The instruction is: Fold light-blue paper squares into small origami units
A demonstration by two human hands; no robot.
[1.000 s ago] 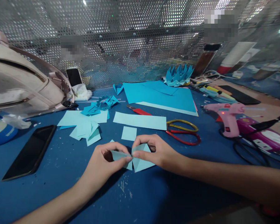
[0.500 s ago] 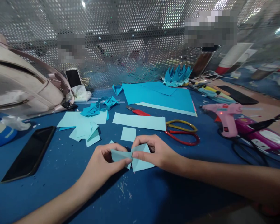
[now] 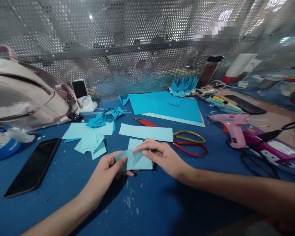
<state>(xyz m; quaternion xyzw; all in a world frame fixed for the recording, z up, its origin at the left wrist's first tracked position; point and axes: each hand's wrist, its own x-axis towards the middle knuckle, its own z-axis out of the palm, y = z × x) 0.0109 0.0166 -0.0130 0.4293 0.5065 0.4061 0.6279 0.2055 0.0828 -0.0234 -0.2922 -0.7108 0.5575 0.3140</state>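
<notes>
Since left hand (image 3: 109,168) grips the paper (image 3: 145,164), thumb on top, likely for steadiness, right hand (image 3: 167,160) can pinch its flap (image 3: 137,160); scissors (image 3: 191,143) sit right of paper.

Lettering check: we find no word, brand or number that we can read. At the left edge we note pale lettering on the blue side of a round container (image 3: 3,151); the characters are too small and blurred to make out. On the right, the pink glue gun (image 3: 236,129) has small marks near its glowing red light (image 3: 227,123) and on the switch (image 3: 234,140) in its handle; we cannot decipher either. Just beside it, the purple power strip (image 3: 270,147) carries a pale panel (image 3: 282,143); whether anything is printed there, we cannot tell.
</notes>
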